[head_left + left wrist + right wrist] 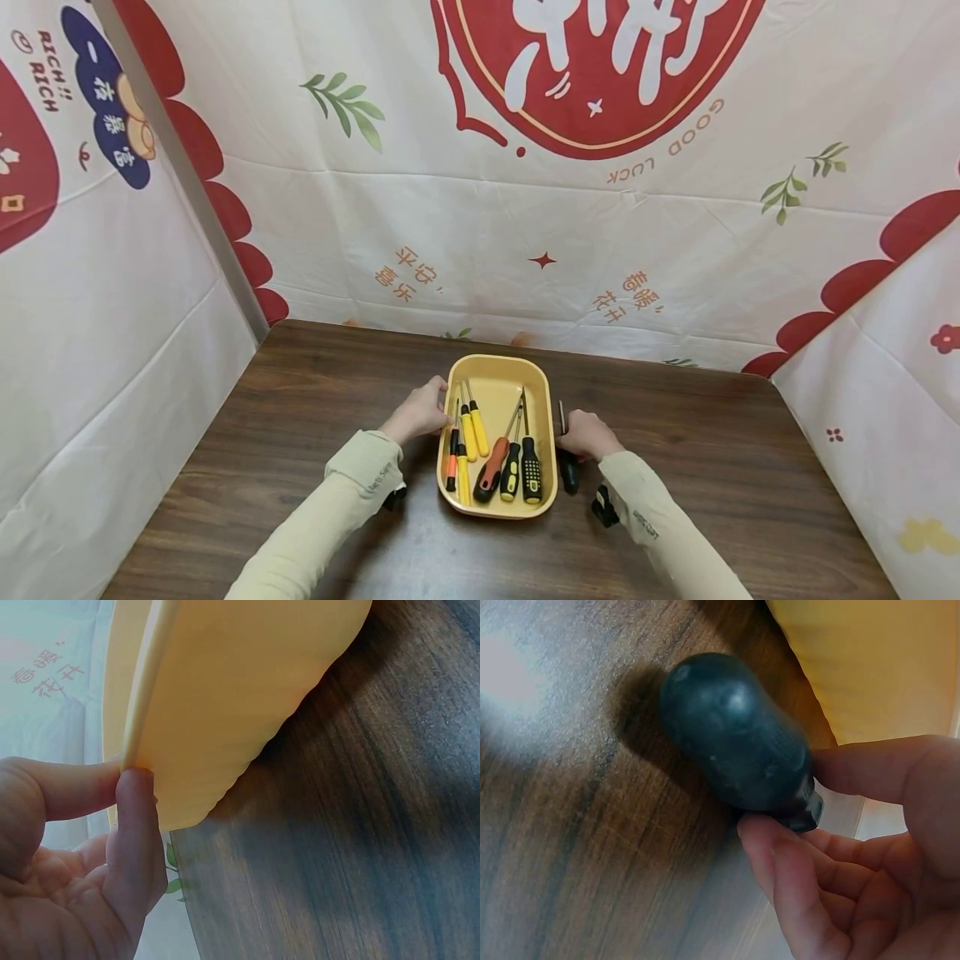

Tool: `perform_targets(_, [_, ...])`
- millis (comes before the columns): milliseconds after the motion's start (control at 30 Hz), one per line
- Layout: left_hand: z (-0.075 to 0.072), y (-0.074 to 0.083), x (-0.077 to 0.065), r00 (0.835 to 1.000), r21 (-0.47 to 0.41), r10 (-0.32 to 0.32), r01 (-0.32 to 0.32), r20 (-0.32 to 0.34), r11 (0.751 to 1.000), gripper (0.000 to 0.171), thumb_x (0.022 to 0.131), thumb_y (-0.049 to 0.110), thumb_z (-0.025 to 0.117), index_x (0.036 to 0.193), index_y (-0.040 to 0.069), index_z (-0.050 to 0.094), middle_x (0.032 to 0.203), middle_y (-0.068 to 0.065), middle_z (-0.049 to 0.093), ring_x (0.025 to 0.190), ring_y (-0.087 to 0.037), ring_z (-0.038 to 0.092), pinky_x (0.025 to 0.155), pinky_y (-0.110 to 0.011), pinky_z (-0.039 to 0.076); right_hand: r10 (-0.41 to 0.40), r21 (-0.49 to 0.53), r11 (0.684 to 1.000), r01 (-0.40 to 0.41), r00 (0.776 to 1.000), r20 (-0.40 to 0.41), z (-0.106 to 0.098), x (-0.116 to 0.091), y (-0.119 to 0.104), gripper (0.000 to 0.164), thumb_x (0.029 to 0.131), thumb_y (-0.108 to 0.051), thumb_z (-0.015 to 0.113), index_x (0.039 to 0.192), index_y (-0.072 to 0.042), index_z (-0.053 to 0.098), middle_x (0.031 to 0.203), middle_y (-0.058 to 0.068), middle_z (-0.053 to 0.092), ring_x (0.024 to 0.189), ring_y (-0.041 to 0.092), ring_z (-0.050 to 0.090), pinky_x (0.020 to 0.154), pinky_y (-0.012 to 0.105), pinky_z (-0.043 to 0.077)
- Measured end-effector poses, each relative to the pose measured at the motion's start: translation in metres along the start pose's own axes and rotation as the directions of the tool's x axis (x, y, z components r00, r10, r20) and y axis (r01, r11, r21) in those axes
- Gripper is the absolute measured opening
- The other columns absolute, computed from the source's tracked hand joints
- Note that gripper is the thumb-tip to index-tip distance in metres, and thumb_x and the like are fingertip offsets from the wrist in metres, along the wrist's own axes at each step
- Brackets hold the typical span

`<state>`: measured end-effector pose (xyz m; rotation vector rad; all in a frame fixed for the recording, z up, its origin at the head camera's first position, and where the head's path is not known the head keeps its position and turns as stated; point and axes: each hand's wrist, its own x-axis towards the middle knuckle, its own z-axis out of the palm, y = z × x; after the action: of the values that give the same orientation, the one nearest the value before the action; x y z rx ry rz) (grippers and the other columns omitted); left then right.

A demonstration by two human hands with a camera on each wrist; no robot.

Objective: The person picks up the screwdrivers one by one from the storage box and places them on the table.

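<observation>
My left hand [418, 410] pinches the left rim of a yellow plastic tray [501, 377] between thumb and fingers. The left wrist view shows that grip on the tray wall [225, 690] up close. Several screwdrivers lie in the tray: an orange-and-black one [492, 468], a black-and-yellow one [511, 472], a black one with yellow dots [531, 471] and slim yellow-handled ones [477, 429]. Just right of the tray, my right hand [588, 435] pinches a black-handled screwdriver [735, 735] near the shank end of its handle. Its shank points away from me.
Everything is on a dark wood-grain table [712, 467]. White printed cloth [480, 225] hangs behind the table's back edge and along both sides. A black wrist device [604, 507] sits under the right forearm.
</observation>
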<state>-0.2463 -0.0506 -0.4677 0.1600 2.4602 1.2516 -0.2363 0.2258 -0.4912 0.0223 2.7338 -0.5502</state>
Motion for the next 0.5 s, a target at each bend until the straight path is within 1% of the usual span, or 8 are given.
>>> perform_targets(100, [0.000, 0.000, 0.000, 1.000, 0.006, 0.013, -0.013, -0.002, 1.000, 0.049, 0.077, -0.007, 0.063, 0.120, -0.004, 0.041, 0.076, -0.012, 0.056, 0.064, -0.023, 0.060, 0.057, -0.031, 0.051, 0.000, 0.004, 1.000, 0.000, 1.000, 0.003, -0.001, 0.000, 0.000, 0.022, 0.079, -0.017, 0.062, 0.065, -0.003, 0.055, 0.057, 0.009, 0.054, 0.045, 0.016, 0.054, 0.044, 0.029, 0.048])
perform_targets(200, [0.000, -0.001, 0.001, 1.000, 0.018, 0.019, -0.019, -0.006, 1.000, 0.048, 0.076, -0.007, 0.063, 0.119, -0.003, 0.041, 0.076, -0.012, 0.056, 0.062, -0.022, 0.059, 0.056, -0.030, 0.051, 0.008, -0.005, 1.000, -0.008, 1.000, 0.003, -0.003, 0.001, 0.001, 0.022, 0.079, -0.018, 0.062, 0.065, -0.004, 0.054, 0.058, 0.008, 0.054, 0.046, 0.016, 0.054, 0.044, 0.028, 0.045])
perform_targets(367, [0.000, -0.002, 0.001, 1.000, 0.026, 0.009, -0.009, -0.010, 1.000, 0.048, 0.077, -0.006, 0.063, 0.119, -0.002, 0.041, 0.076, -0.011, 0.056, 0.059, -0.017, 0.057, 0.054, -0.028, 0.050, 0.008, -0.061, 0.998, -0.009, 1.000, -0.012, -0.011, 0.002, -0.001, 0.027, 0.078, -0.024, 0.062, 0.060, -0.009, 0.048, 0.057, 0.005, 0.051, 0.048, 0.016, 0.049, 0.045, 0.027, 0.037])
perform_targets(500, [0.000, -0.003, 0.001, 1.000, 0.017, 0.011, -0.011, -0.005, 1.000, 0.049, 0.077, -0.006, 0.063, 0.120, -0.003, 0.041, 0.076, -0.011, 0.056, 0.060, -0.018, 0.057, 0.055, -0.028, 0.050, -0.002, -0.082, 0.997, 0.000, 1.000, -0.025, -0.019, 0.001, -0.004, 0.028, 0.077, -0.023, 0.061, 0.058, -0.011, 0.045, 0.056, 0.002, 0.046, 0.049, 0.016, 0.045, 0.046, 0.028, 0.034])
